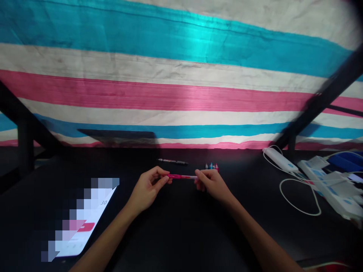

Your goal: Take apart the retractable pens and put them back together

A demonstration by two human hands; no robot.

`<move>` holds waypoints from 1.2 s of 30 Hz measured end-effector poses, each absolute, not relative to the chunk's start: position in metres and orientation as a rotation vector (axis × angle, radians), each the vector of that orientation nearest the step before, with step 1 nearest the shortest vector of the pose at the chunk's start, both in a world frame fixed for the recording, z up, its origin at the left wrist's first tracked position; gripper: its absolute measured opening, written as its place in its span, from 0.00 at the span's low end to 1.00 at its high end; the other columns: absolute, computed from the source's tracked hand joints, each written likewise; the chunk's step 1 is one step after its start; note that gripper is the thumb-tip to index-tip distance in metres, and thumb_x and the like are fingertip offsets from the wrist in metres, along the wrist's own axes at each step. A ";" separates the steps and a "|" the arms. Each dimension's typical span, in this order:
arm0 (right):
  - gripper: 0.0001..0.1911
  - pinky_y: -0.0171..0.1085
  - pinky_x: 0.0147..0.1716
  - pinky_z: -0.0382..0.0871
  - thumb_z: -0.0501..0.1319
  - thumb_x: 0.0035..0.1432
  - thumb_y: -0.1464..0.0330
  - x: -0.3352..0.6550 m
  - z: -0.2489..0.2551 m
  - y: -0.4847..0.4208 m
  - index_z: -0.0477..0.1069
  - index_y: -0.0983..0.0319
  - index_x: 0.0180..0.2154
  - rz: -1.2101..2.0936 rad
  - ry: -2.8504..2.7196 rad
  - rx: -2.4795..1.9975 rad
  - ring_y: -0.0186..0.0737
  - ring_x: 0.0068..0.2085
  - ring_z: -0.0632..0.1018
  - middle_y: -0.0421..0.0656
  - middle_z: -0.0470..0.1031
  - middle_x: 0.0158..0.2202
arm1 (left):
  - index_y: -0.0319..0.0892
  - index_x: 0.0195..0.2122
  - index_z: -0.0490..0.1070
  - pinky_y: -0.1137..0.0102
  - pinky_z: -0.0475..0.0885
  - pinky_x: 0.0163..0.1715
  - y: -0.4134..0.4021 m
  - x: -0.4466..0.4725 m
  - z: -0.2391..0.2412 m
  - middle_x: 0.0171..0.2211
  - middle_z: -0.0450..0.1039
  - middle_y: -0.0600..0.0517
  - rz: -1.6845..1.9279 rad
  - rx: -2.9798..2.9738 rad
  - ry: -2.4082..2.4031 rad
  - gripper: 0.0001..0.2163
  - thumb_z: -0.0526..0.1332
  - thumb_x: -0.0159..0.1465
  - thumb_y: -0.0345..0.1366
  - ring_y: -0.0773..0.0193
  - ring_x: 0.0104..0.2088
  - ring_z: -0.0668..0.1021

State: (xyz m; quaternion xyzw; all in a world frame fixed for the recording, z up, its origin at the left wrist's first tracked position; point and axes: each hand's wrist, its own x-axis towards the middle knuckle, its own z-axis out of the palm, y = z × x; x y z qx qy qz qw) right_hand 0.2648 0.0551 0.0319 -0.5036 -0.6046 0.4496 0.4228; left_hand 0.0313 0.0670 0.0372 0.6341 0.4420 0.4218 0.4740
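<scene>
A pink pen [181, 176] with a partly clear barrel lies level between my two hands, above the dark table. My left hand [149, 187] pinches its pink end between thumb and fingers. At the clear end, my right hand [211, 183] has its thumb and fingers closed on the pen. Just beyond them a black pen [172, 161] rests on the tabletop. Behind my right hand several pens [211, 166] stick out, with grey, blue and pink tips showing; their lower parts are hidden by the hand.
A lit phone [85, 226], partly pixelated, lies on the dark table [176, 234] at left. To the right are a white power strip [326, 185], a white device [280, 159] and looped white cables [300, 213]. Black frame bars flank a striped cloth [170, 94] at the back.
</scene>
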 end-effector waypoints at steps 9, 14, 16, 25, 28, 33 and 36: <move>0.19 0.31 0.18 0.54 0.56 0.60 0.57 0.266 0.034 0.054 0.70 0.63 0.24 1.115 -1.674 -1.273 0.30 0.18 0.65 0.38 0.68 0.16 | 0.40 0.34 0.70 0.68 0.71 0.37 0.068 0.029 0.037 0.29 0.77 0.50 1.063 1.553 1.098 0.08 0.64 0.59 0.40 0.60 0.34 0.80; 0.17 0.30 0.20 0.56 0.57 0.61 0.59 0.265 0.033 0.054 0.70 0.63 0.26 1.002 -1.740 -1.241 0.30 0.20 0.66 0.37 0.68 0.18 | 0.40 0.35 0.69 0.68 0.71 0.39 0.066 0.028 0.042 0.31 0.75 0.50 1.004 1.585 1.074 0.09 0.63 0.60 0.40 0.61 0.35 0.78; 0.13 0.31 0.22 0.59 0.60 0.60 0.60 0.265 0.034 0.053 0.73 0.63 0.30 0.779 -1.780 -1.216 0.31 0.22 0.68 0.38 0.70 0.20 | 0.41 0.38 0.69 0.68 0.71 0.39 0.067 0.029 0.043 0.32 0.74 0.51 0.982 1.546 1.032 0.10 0.61 0.61 0.41 0.62 0.35 0.78; 0.08 0.34 0.33 0.66 0.62 0.59 0.65 0.268 0.030 0.052 0.76 0.62 0.38 0.149 -2.022 -0.936 0.37 0.30 0.74 0.45 0.78 0.31 | 0.39 0.24 0.67 0.73 0.63 0.27 0.073 0.024 0.041 0.19 0.65 0.56 0.742 1.673 1.008 0.16 0.55 0.65 0.44 0.69 0.23 0.68; 0.10 0.34 0.29 0.64 0.63 0.58 0.62 0.265 0.030 0.050 0.77 0.62 0.35 0.256 -1.993 -1.054 0.36 0.27 0.73 0.43 0.77 0.27 | 0.39 0.32 0.71 0.74 0.62 0.25 0.073 0.023 0.037 0.21 0.66 0.56 0.821 1.706 1.085 0.11 0.57 0.64 0.42 0.68 0.23 0.69; 0.18 0.31 0.19 0.54 0.59 0.60 0.58 0.259 0.033 0.048 0.73 0.64 0.24 0.791 -1.852 -1.243 0.29 0.18 0.64 0.37 0.65 0.15 | 0.42 0.37 0.74 0.73 0.65 0.27 0.068 0.021 0.035 0.27 0.73 0.54 0.976 1.938 1.241 0.07 0.58 0.63 0.36 0.66 0.28 0.73; 0.19 0.30 0.17 0.49 0.59 0.60 0.57 0.259 0.033 0.049 0.72 0.64 0.24 1.112 -1.719 -1.220 0.27 0.17 0.60 0.35 0.62 0.13 | 0.43 0.37 0.75 0.73 0.66 0.30 0.064 0.022 0.036 0.29 0.74 0.53 1.095 2.098 1.230 0.06 0.58 0.63 0.34 0.66 0.29 0.75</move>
